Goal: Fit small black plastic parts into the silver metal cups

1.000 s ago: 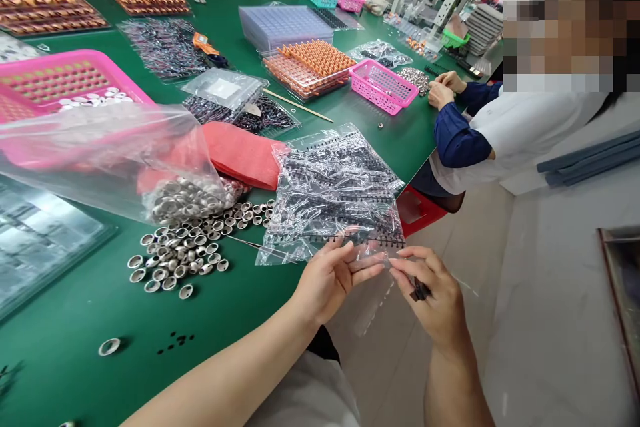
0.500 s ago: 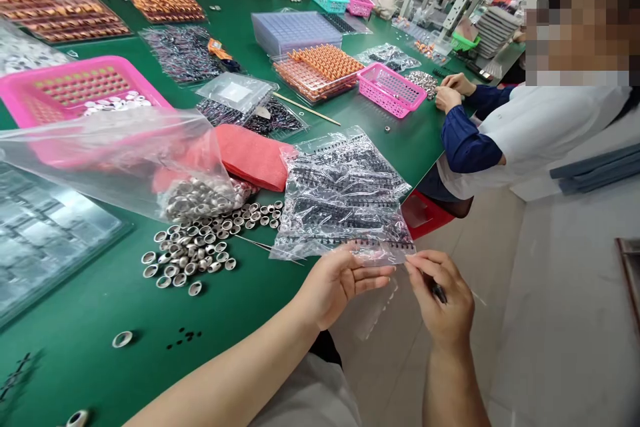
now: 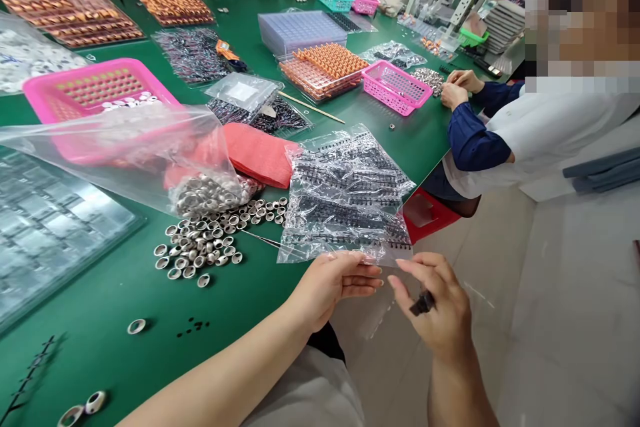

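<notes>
A clear plastic bag (image 3: 350, 197) holding rows of small black parts on strips lies at the table's near edge. My left hand (image 3: 335, 283) is closed on its near edge, thumb on top and fingers below. By the bag's near right corner is my right hand (image 3: 440, 303), its thumb and forefinger parted. A small black object (image 3: 423, 303) sits in the curl of that hand; its kind does not show. To the left of the bag lie loose silver rings (image 3: 200, 247), beside a bag of rings (image 3: 205, 195) and a folded red cloth (image 3: 260, 155).
A pink basket (image 3: 105, 73) with white pieces stands left, behind a clear tray sheet (image 3: 55, 227). Trays of orange parts (image 3: 325, 70) and another pink basket (image 3: 395, 87) are farther back. A co-worker (image 3: 480, 127) sits at the right, near a red stool (image 3: 430, 213).
My right thumb has come away from the bag's corner, and the fingers have parted. More of the black object shows. My left hand has shifted slightly left along the bag's edge.
</notes>
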Demonstrator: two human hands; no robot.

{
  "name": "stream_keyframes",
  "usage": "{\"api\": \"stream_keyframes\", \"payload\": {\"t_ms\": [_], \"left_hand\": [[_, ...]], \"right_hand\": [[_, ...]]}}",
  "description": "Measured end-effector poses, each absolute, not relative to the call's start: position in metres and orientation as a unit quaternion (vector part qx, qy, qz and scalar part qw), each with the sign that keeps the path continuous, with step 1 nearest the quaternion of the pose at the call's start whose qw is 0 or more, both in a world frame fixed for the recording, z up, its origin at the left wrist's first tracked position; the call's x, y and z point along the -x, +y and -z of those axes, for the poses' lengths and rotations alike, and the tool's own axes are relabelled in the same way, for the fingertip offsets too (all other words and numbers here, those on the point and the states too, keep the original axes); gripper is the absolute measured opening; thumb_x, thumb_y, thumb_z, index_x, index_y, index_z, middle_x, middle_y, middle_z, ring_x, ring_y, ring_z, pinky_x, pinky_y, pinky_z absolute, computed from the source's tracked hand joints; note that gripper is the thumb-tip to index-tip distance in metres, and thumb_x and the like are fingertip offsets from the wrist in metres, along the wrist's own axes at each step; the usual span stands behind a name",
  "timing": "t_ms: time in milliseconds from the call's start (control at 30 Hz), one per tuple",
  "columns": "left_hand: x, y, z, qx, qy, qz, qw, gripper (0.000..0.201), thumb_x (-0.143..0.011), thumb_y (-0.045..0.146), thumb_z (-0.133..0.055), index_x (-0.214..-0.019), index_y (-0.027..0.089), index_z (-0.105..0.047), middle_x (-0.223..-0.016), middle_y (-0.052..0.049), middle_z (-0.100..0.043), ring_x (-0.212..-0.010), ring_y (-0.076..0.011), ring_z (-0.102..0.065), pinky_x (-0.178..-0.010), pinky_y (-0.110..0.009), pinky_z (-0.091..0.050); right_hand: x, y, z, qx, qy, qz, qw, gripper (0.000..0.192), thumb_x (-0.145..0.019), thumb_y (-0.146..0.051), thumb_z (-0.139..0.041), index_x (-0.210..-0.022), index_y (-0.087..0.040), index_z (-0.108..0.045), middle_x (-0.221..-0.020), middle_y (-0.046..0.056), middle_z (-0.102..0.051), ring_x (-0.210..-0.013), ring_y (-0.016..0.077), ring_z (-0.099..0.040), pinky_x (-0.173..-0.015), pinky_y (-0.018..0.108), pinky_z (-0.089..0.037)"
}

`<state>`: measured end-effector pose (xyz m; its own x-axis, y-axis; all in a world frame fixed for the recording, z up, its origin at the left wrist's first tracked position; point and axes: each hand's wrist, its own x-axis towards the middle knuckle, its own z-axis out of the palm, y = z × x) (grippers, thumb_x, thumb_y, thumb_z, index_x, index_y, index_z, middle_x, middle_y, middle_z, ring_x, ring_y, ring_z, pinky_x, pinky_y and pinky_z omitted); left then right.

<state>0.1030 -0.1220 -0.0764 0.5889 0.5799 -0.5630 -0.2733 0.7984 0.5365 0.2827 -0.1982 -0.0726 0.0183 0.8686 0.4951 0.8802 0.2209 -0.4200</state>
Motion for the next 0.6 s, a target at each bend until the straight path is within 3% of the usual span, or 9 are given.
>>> {"api": "stream_keyframes", "payload": {"t_ms": [267, 600], "left_hand": [[-0.104, -0.128, 0.089, -0.201, 0.317, -0.256, 0.891, 0.025, -0.087, 0.034, -0.061, -0.089, 0.012, -0.072, -0.075, -0.006, -0.069, -0.072, -0.0152, -0.063, -0.076, -0.027, -0.049], [-0.102, -0.128, 0.092, -0.208, 0.287, -0.290, 0.889, 0.026, -0.088, 0.033, -0.061, -0.087, 0.010, -0.073, -0.081, -0.008, -0.070, -0.082, -0.0186, -0.062, -0.081, -0.029, -0.044]], "right_hand": [[-0.252, -0.185, 0.084, 0.595, -0.747, 0.009, 0.295, 0.010, -0.090, -0.018, -0.061, -0.100, -0.021, -0.061, -0.089, 0.006, -0.064, -0.074, 0.0158, -0.064, -0.066, 0.025, -0.050], [-0.245, -0.180, 0.083, 0.599, -0.749, 0.009, 0.285, 0.006, -0.092, -0.014, -0.056, -0.095, -0.018, -0.059, -0.083, 0.006, -0.062, -0.073, 0.0169, -0.063, -0.064, 0.026, -0.047]]}}
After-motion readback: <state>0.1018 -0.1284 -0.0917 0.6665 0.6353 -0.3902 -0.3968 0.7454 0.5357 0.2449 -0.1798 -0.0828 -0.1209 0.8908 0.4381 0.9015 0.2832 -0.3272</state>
